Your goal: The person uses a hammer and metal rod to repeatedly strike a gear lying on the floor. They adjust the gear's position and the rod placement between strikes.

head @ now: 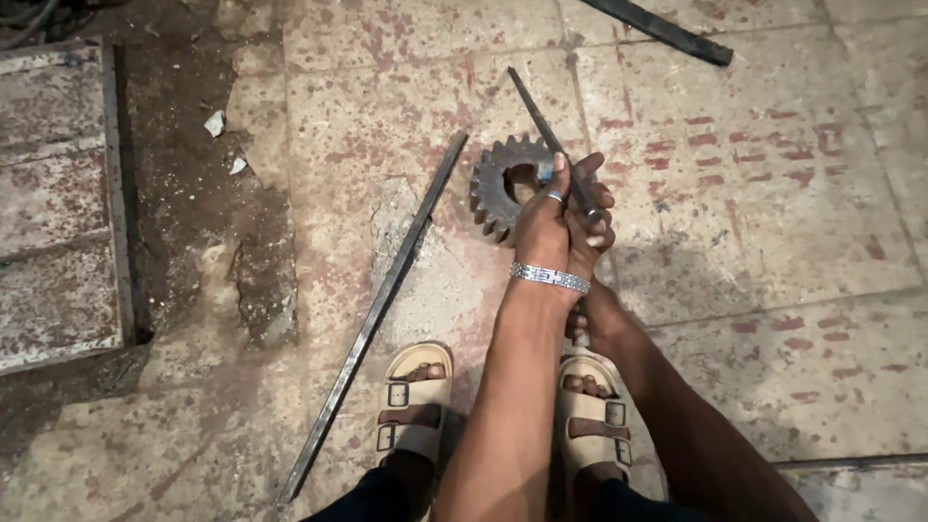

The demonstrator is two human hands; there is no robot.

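- Presently, our left hand (559, 224) is wrapped in a closed fist around a thin dark metal bar (553, 143), gripping it near its lower end; the bar runs up and to the left from the fist, across the gear.
- We hold the bar low on its length, so most of it stands free above the grip. The thumb lies along the shaft, which we judge steadies the bar's angle.
- Our right hand (587, 319) sits directly below the left wrist and is largely hidden by the forearm. We cannot tell how far it is open or whether it holds anything.
- The toothed steel gear (495, 182) lies flat on the floor (773, 193), just beyond the left fist and partly covered by it. Its centre bore faces upward. The bar passes over or close to the bore; whether they touch cannot be told.
- A long flat steel strip (377, 309) lies on the floor to the left of the gear, running diagonally from near the gear down toward our left sandal (414, 406). It is apart from both hands.
- Our right sandal (594, 416) stands beside the left one, directly under both arms, which places the work between our feet and within easy reach.
- Another dark bar (667, 29) lies at the top edge, well apart from the gear.
- A worn metal plate (58, 203) lies at far left.
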